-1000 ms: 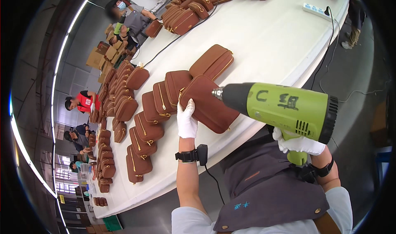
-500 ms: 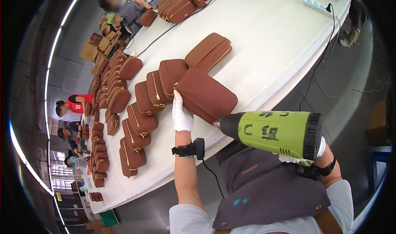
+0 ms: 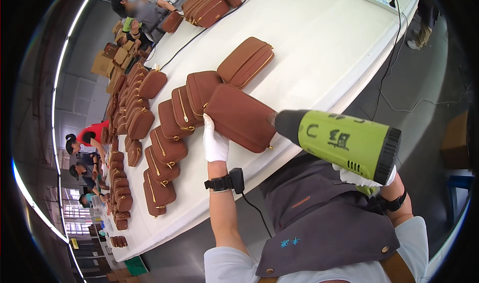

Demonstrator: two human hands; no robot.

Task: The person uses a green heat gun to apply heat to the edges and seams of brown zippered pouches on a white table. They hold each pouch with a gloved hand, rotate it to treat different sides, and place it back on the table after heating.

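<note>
My left hand [image 3: 216, 142], in a white glove, grips the left edge of a brown zippered bag [image 3: 242, 117]. Its fingers are partly hidden beneath the bag, which is raised over the white table's near edge. In my right hand [image 3: 352, 176], also gloved, is a green heat gun [image 3: 344, 143]; the gun's body hides most of those fingers. The black nozzle [image 3: 289, 126] points left at the bag's right side, very close to it. Just beyond, another brown bag [image 3: 246, 62] lies on the table, and several overlapping bags [image 3: 175, 118] run down to the left.
More brown bags [image 3: 139, 118] stand in rows along the table's left side, with a pile [image 3: 207, 8] at the far end. A power strip [image 3: 379, 1] with a black cable sits at the far right edge. Several people work along the left. Cardboard boxes [image 3: 102, 63] are behind them.
The heat gun's nozzle has moved up along the bag's right side, from its lower corner. The held bag has turned slightly, showing a gold zipper pull at its lower right corner.
</note>
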